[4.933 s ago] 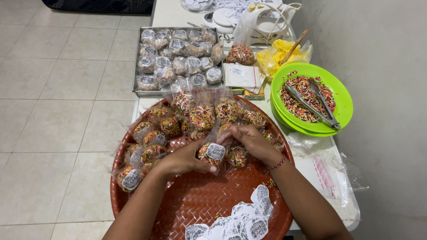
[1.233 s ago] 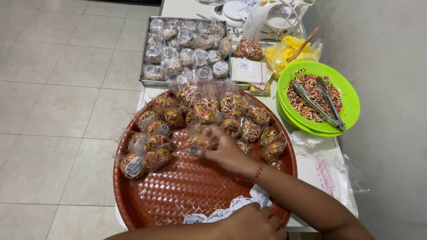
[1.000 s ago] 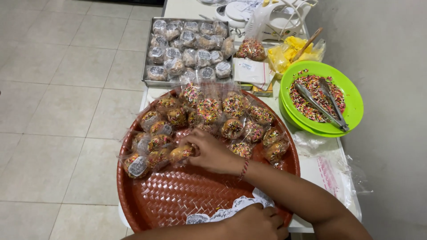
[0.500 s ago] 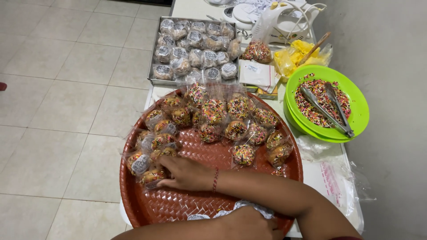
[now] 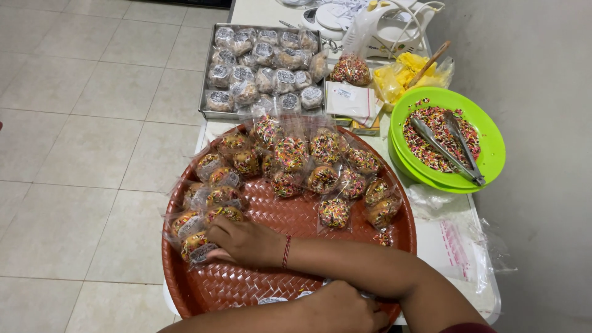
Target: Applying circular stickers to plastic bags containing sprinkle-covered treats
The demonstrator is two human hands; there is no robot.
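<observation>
The right hand [image 5: 246, 242] reaches across the round woven red tray [image 5: 246, 290], its arm crossing above the left hand [image 5: 336, 308]. Its fingers [image 5: 216, 231] are curled and rest on a wrapped sprinkle-coated ball [image 5: 196, 243] at the tray's left edge; whether they grip it cannot be determined. The left hand lies at the tray's near rim, fingers bent downward over white round stickers [image 5: 271, 300]; any hold is hidden. More wrapped balls [image 5: 290, 151] line the tray's far and left sides. Beyond the tray, on the white worktop [image 5: 441, 246], stand a metal tray of wrapped balls [image 5: 262, 68] and a green bowl [image 5: 493, 148] holding sprinkles and tongs [image 5: 447, 148].
</observation>
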